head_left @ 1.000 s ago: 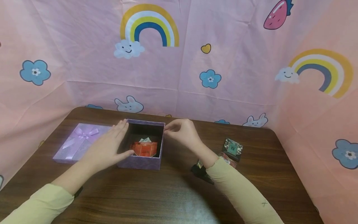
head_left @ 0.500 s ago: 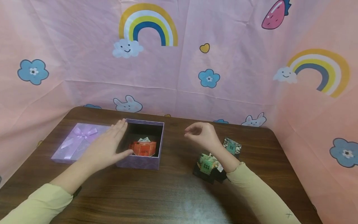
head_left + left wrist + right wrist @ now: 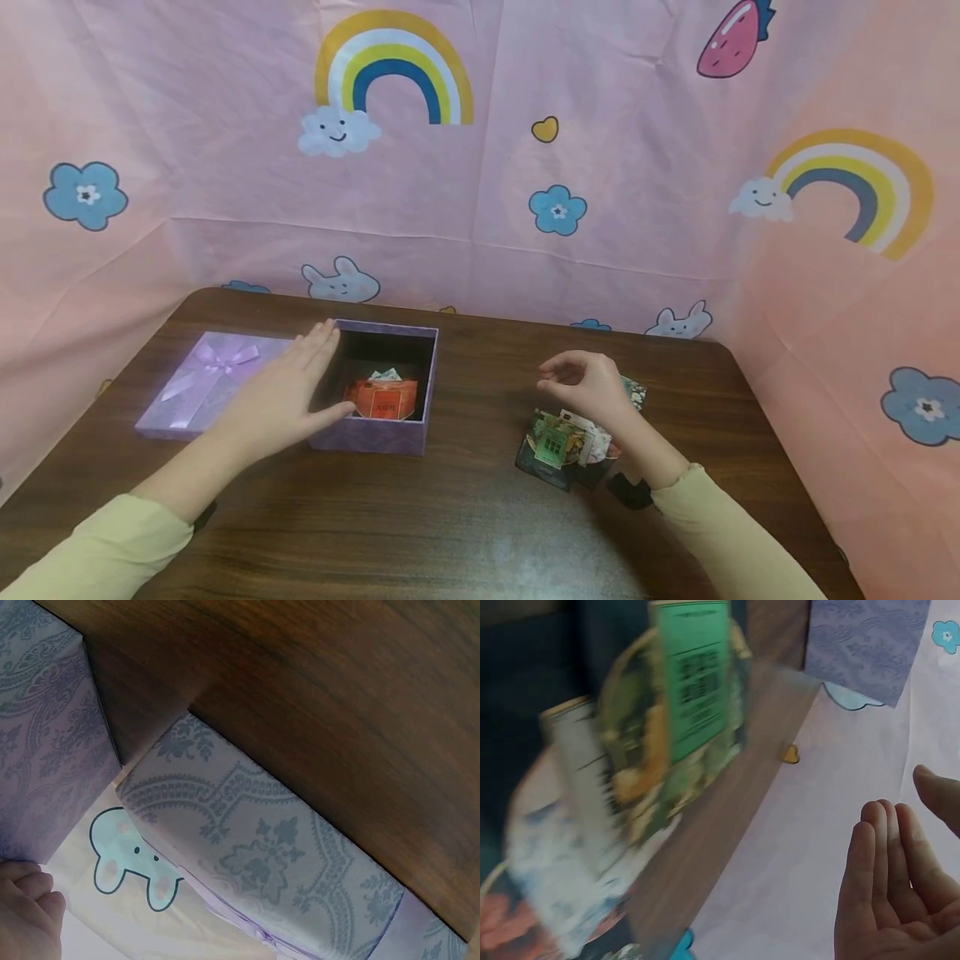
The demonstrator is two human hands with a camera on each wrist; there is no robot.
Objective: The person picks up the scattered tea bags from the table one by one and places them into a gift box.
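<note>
My left hand (image 3: 288,387) lies with straight fingers along the left side of an open purple gift box (image 3: 369,437). Inside the box are an orange-red packet (image 3: 385,400) and a bit of a pale patterned one (image 3: 386,375) behind it. My right hand (image 3: 596,387) hovers over several small dark printed packets on the table, thumb and fingers apart with nothing between them. A green-labelled packet (image 3: 551,450) is the nearest one; a white-labelled one (image 3: 596,442) lies beside it. In the right wrist view the fingers (image 3: 874,862) are straight, and the packets look blurred.
The box's lilac lid (image 3: 202,379) with a ribbon bow lies left of the box, partly behind my left forearm. A wooden table (image 3: 420,533) carries everything. Pink printed cloth (image 3: 480,192) hangs behind and at both sides.
My right hand has moved from the box's right edge to the right, over the packets, uncovering the green-labelled one. My left hand has stayed on the box.
</note>
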